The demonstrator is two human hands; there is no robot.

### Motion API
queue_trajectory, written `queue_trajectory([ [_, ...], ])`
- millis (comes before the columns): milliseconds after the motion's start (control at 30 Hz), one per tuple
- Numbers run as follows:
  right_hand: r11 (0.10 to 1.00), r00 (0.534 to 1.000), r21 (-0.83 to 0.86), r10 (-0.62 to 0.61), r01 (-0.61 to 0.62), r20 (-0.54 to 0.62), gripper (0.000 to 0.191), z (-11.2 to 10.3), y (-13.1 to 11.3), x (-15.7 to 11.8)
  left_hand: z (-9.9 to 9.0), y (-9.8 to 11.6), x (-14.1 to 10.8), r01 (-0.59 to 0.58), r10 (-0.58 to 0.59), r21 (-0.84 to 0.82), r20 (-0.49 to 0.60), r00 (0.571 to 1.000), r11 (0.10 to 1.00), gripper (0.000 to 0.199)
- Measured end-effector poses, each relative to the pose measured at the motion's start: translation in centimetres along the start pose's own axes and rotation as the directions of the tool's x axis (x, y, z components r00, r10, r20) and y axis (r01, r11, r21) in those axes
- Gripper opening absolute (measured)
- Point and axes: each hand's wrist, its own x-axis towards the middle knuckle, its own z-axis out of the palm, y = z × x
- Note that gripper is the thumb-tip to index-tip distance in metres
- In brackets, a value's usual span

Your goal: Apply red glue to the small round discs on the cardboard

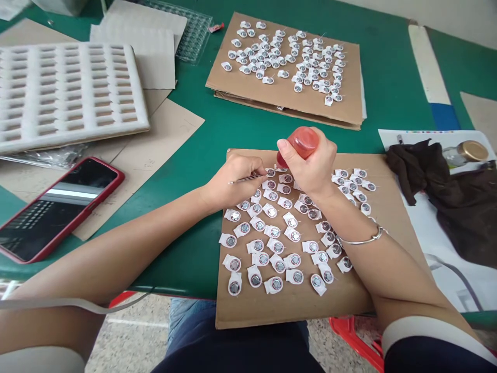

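Fingers of my left hand (232,175) pinch a thin metal tool (241,181), low, likely for fine control; those of my right hand (316,168) wrap a red bottle (305,141), tipped, presumably so its lower end points at the white-tabbed discs (272,211). Discs sit in loose rows on the near cardboard (267,313), probably to stay reachable. Beyond that cardboard: second cardboard (233,77), more discs. Left of it: phone (60,207), green counter (186,166). Right: dark cloth (462,207).
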Motion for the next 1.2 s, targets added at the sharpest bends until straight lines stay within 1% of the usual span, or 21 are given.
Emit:
queue_trajectory([
  [133, 0.999, 1.0, -0.016, -0.028, 0.028, -0.009, 0.041, 0.06, 0.05, -0.01, -0.01, 0.01, -0.05, 0.013, -0.013, -0.024, 0.008, 1.0, 1.0, 0.007],
  [467, 0.997, 0.999, -0.063, -0.04, 0.04, 0.011, 0.042, -0.01, -0.08, 0.0, -0.13, 0.26, 0.13, 0.07, -0.07, -0.037, 0.017, 0.997, 0.997, 0.006],
  [667, 0.996, 0.999, -0.073, -0.045, 0.046, 0.014, 0.04, -0.01, -0.16, -0.04, -0.11, 0.37, 0.32, 0.145, -0.144, -0.088, 0.017, 0.989, 0.986, 0.007],
  [833, 0.995, 0.998, -0.083, -0.063, 0.064, 0.013, 0.04, -0.11, -0.32, -0.12, 0.05, 0.25, 0.39, 0.225, -0.224, -0.139, 0.025, 0.974, 0.964, 0.009],
  [1100, 0.996, 0.998, -0.064, -0.068, 0.069, 0.017, 0.041, -0.11, -0.37, -0.12, -0.07, 0.24, 0.54, 0.193, -0.195, -0.156, 0.003, 0.981, 0.969, 0.009],
  [1200, 0.997, 0.999, -0.063, -0.051, 0.052, 0.019, 0.04, -0.15, -0.39, -0.12, -0.12, 0.23, 0.58, 0.2, -0.201, -0.145, 0.009, 0.98, 0.969, 0.009],
])
